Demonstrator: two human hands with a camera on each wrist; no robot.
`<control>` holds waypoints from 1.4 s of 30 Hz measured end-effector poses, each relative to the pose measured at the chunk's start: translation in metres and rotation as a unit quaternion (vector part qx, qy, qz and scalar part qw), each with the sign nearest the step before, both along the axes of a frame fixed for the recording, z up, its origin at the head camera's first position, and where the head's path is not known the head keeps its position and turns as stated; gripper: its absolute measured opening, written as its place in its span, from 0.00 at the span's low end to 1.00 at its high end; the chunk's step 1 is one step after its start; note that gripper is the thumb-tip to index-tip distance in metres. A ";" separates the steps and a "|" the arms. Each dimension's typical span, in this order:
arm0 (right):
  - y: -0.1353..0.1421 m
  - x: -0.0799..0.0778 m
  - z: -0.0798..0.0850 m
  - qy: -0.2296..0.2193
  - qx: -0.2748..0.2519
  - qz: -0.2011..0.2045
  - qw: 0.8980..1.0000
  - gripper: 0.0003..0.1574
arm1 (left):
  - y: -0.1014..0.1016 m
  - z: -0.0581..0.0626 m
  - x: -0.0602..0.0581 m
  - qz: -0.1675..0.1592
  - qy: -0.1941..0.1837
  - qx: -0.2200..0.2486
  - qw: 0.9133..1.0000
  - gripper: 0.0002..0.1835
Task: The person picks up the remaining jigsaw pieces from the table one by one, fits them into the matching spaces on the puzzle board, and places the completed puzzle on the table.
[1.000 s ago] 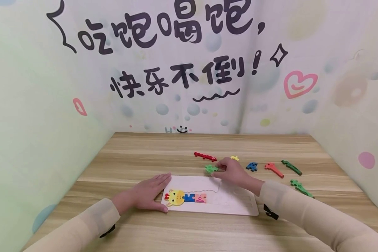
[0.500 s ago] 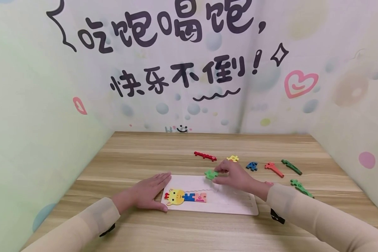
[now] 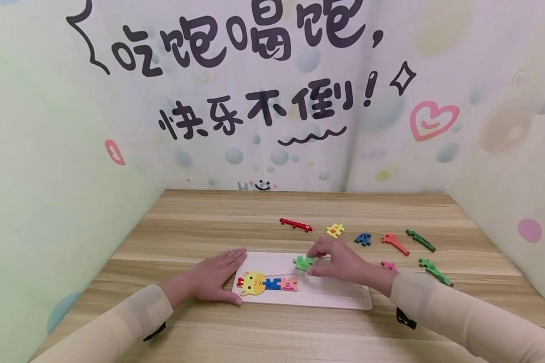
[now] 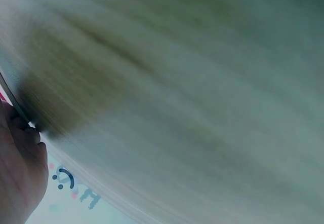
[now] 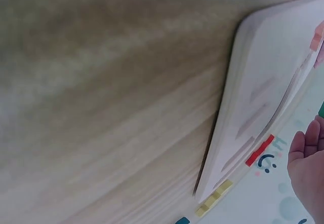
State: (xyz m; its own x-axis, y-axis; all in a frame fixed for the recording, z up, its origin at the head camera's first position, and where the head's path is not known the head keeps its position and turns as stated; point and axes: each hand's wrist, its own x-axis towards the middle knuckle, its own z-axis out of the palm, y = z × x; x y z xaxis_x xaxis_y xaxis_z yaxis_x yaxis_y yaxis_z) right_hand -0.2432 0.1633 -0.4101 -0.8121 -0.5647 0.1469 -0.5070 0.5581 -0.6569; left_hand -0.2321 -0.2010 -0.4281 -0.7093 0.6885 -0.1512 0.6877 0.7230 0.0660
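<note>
A printed wall (image 3: pixel 254 164) rose behind the table (image 3: pixel 254 335), and on the table the pale board (image 3: pixel 309 299) lay flat, with a shallow recess (image 3: pixel 345 289) running along it.

The two hands were well apart. The left hand (image 3: pixel 213 277) lay at the board's left end, fingers straight and thumb near the close corner, just as a second earlier; it gripped nothing. The right hand (image 3: pixel 340 260) was above the board, thumb and fingers pinching the right side of a green piece (image 3: pixel 302 263).

That was the change: a second earlier the piece had been beyond the board's far edge, and now it was over the board, just behind the recess. By my judgement this put the work past fetching, with the placing not yet done. Whether the piece touched the board, I could not tell.

In the recess sat a giraffe head (image 3: pixel 253 285), then a blue segment (image 3: pixel 272 284) and a salmon segment (image 3: pixel 289 285) in line, all unmoved.

Loose on the table lay a green strip (image 3: pixel 435 272), a dark green strip (image 3: pixel 420 241), a red strip (image 3: pixel 296 225) and an orange strip (image 3: pixel 396 244). Smaller were the blue wedge (image 3: pixel 363 239), the yellow bit (image 3: pixel 335 230), now fully uncovered, and the pink bit (image 3: pixel 388 264), part hidden.
</note>
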 end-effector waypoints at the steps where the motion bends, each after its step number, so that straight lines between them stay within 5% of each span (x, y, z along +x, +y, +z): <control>1: 0.000 0.001 0.000 0.002 0.001 0.007 1.000 0.18 | 0.000 0.000 0.000 0.000 0.000 0.000 1.000 0.63; 18: -0.001 0.012 -0.005 0.011 0.033 0.073 0.997 0.18 | 0.000 -0.002 0.000 -0.003 0.001 0.006 1.000 0.62; 42: 0.002 0.014 -0.010 -0.010 0.073 0.082 0.994 0.19 | -0.001 -0.003 -0.002 -0.002 0.001 0.003 1.000 0.63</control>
